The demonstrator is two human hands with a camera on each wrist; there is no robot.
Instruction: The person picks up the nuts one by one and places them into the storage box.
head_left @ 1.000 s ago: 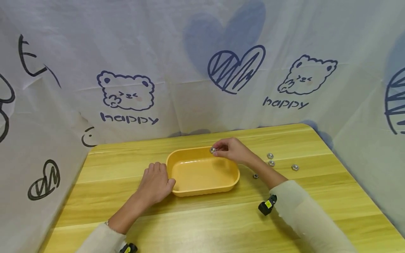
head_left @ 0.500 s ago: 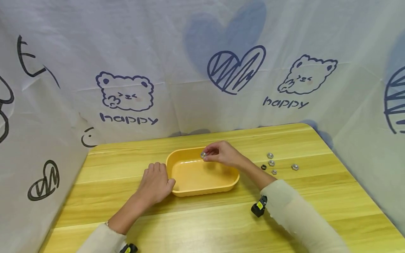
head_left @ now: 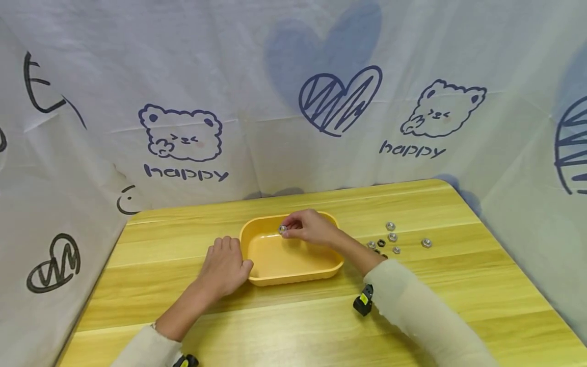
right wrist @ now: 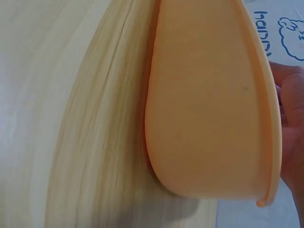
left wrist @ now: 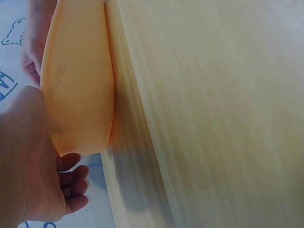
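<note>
A person's right hand pinches a small metal nut between thumb and fingertips, holding it just over the far inner edge of a yellow tray. The left hand rests flat, fingers relaxed, against the tray's left end. More loose nuts lie on the wooden table behind the right wrist.

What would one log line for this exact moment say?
right hand: pinches nut over yellow tray | left hand: rests against tray's left end | loose nuts: on table
</note>
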